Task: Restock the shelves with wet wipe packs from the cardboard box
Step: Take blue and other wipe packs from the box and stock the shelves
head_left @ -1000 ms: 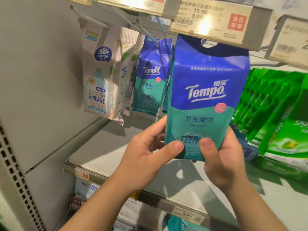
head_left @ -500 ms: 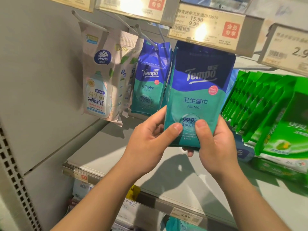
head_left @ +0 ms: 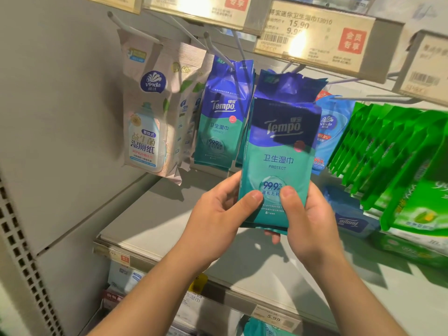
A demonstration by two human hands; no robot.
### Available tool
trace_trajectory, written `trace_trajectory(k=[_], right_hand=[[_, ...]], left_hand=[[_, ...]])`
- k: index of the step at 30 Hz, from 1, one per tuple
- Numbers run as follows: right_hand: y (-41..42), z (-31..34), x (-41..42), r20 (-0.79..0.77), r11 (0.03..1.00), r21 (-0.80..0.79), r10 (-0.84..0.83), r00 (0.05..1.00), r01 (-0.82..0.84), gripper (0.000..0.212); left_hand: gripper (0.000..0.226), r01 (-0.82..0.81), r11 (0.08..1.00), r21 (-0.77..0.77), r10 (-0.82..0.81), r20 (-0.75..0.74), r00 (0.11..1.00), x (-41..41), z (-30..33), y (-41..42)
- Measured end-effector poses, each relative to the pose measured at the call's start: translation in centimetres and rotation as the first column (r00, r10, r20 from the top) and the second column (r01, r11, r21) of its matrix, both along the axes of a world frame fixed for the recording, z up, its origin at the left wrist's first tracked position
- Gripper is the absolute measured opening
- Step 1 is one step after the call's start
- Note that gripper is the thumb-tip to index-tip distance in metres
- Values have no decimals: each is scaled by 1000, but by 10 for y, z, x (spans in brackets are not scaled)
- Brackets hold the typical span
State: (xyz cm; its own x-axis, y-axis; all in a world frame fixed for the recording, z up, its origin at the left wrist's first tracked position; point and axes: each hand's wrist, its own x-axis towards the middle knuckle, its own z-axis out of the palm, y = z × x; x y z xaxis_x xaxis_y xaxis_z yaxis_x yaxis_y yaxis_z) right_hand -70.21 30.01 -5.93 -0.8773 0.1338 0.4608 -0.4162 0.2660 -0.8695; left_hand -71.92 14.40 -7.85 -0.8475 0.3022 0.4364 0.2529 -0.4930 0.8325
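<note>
We are lifting the Tempo pack [head_left: 278,151] further under the hooks; our left hand [head_left: 218,221] and right hand [head_left: 308,224] are pinching its bottom edge (thumbs in front).

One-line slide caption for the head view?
Both hands, left hand and right hand, hold a Tempo wet wipe pack up at the peg hooks, beside hanging Tempo packs.

Green packs [head_left: 397,170] blurred; lower-shelf goods [head_left: 126,280] mostly hidden.
</note>
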Motion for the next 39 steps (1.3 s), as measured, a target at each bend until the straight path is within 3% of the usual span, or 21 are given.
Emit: trace_trajectory(k=[3, 9, 17, 22, 26, 29, 36, 39], right_hand=[[4, -4, 4, -63, 997, 67, -37, 997, 41, 29], [5, 13, 10, -315, 978, 198, -2, 949, 68, 24], [8, 28, 4, -309, 978, 203, 21, 951, 44, 41], [8, 24, 2, -186, 986, 144, -52, 981, 80, 20], [6, 23, 2, -76, 991, 109, -69, 995, 77, 37], [7, 20, -1, -8, 991, 111, -77, 997, 77, 32], [13, 3, -8, 87, 999, 36, -5, 996, 2, 41], [16, -7, -11, 133, 997, 74, 4, 991, -14, 32]], left_hand=[[46, 25, 1000, 9, -25, -37, 999, 1, -5, -2], [45, 31, 998, 55, -20, -186, 982, 4, 1, -5], [50, 26, 996, 80, -8, -228, 974, 2, 13, -2], [48, -4, 999, 54, 10, -124, 992, 2, 18, 6], [35, -80, 997, -5, 79, -87, 993, 1, 17, 8], [30, -101, 994, -46, 97, -67, 993, -1, 12, 9], [30, -97, 988, -121, 98, 4, 995, -8, 0, 10], [29, -135, 979, -150, 146, 68, 987, -13, -11, 9]])
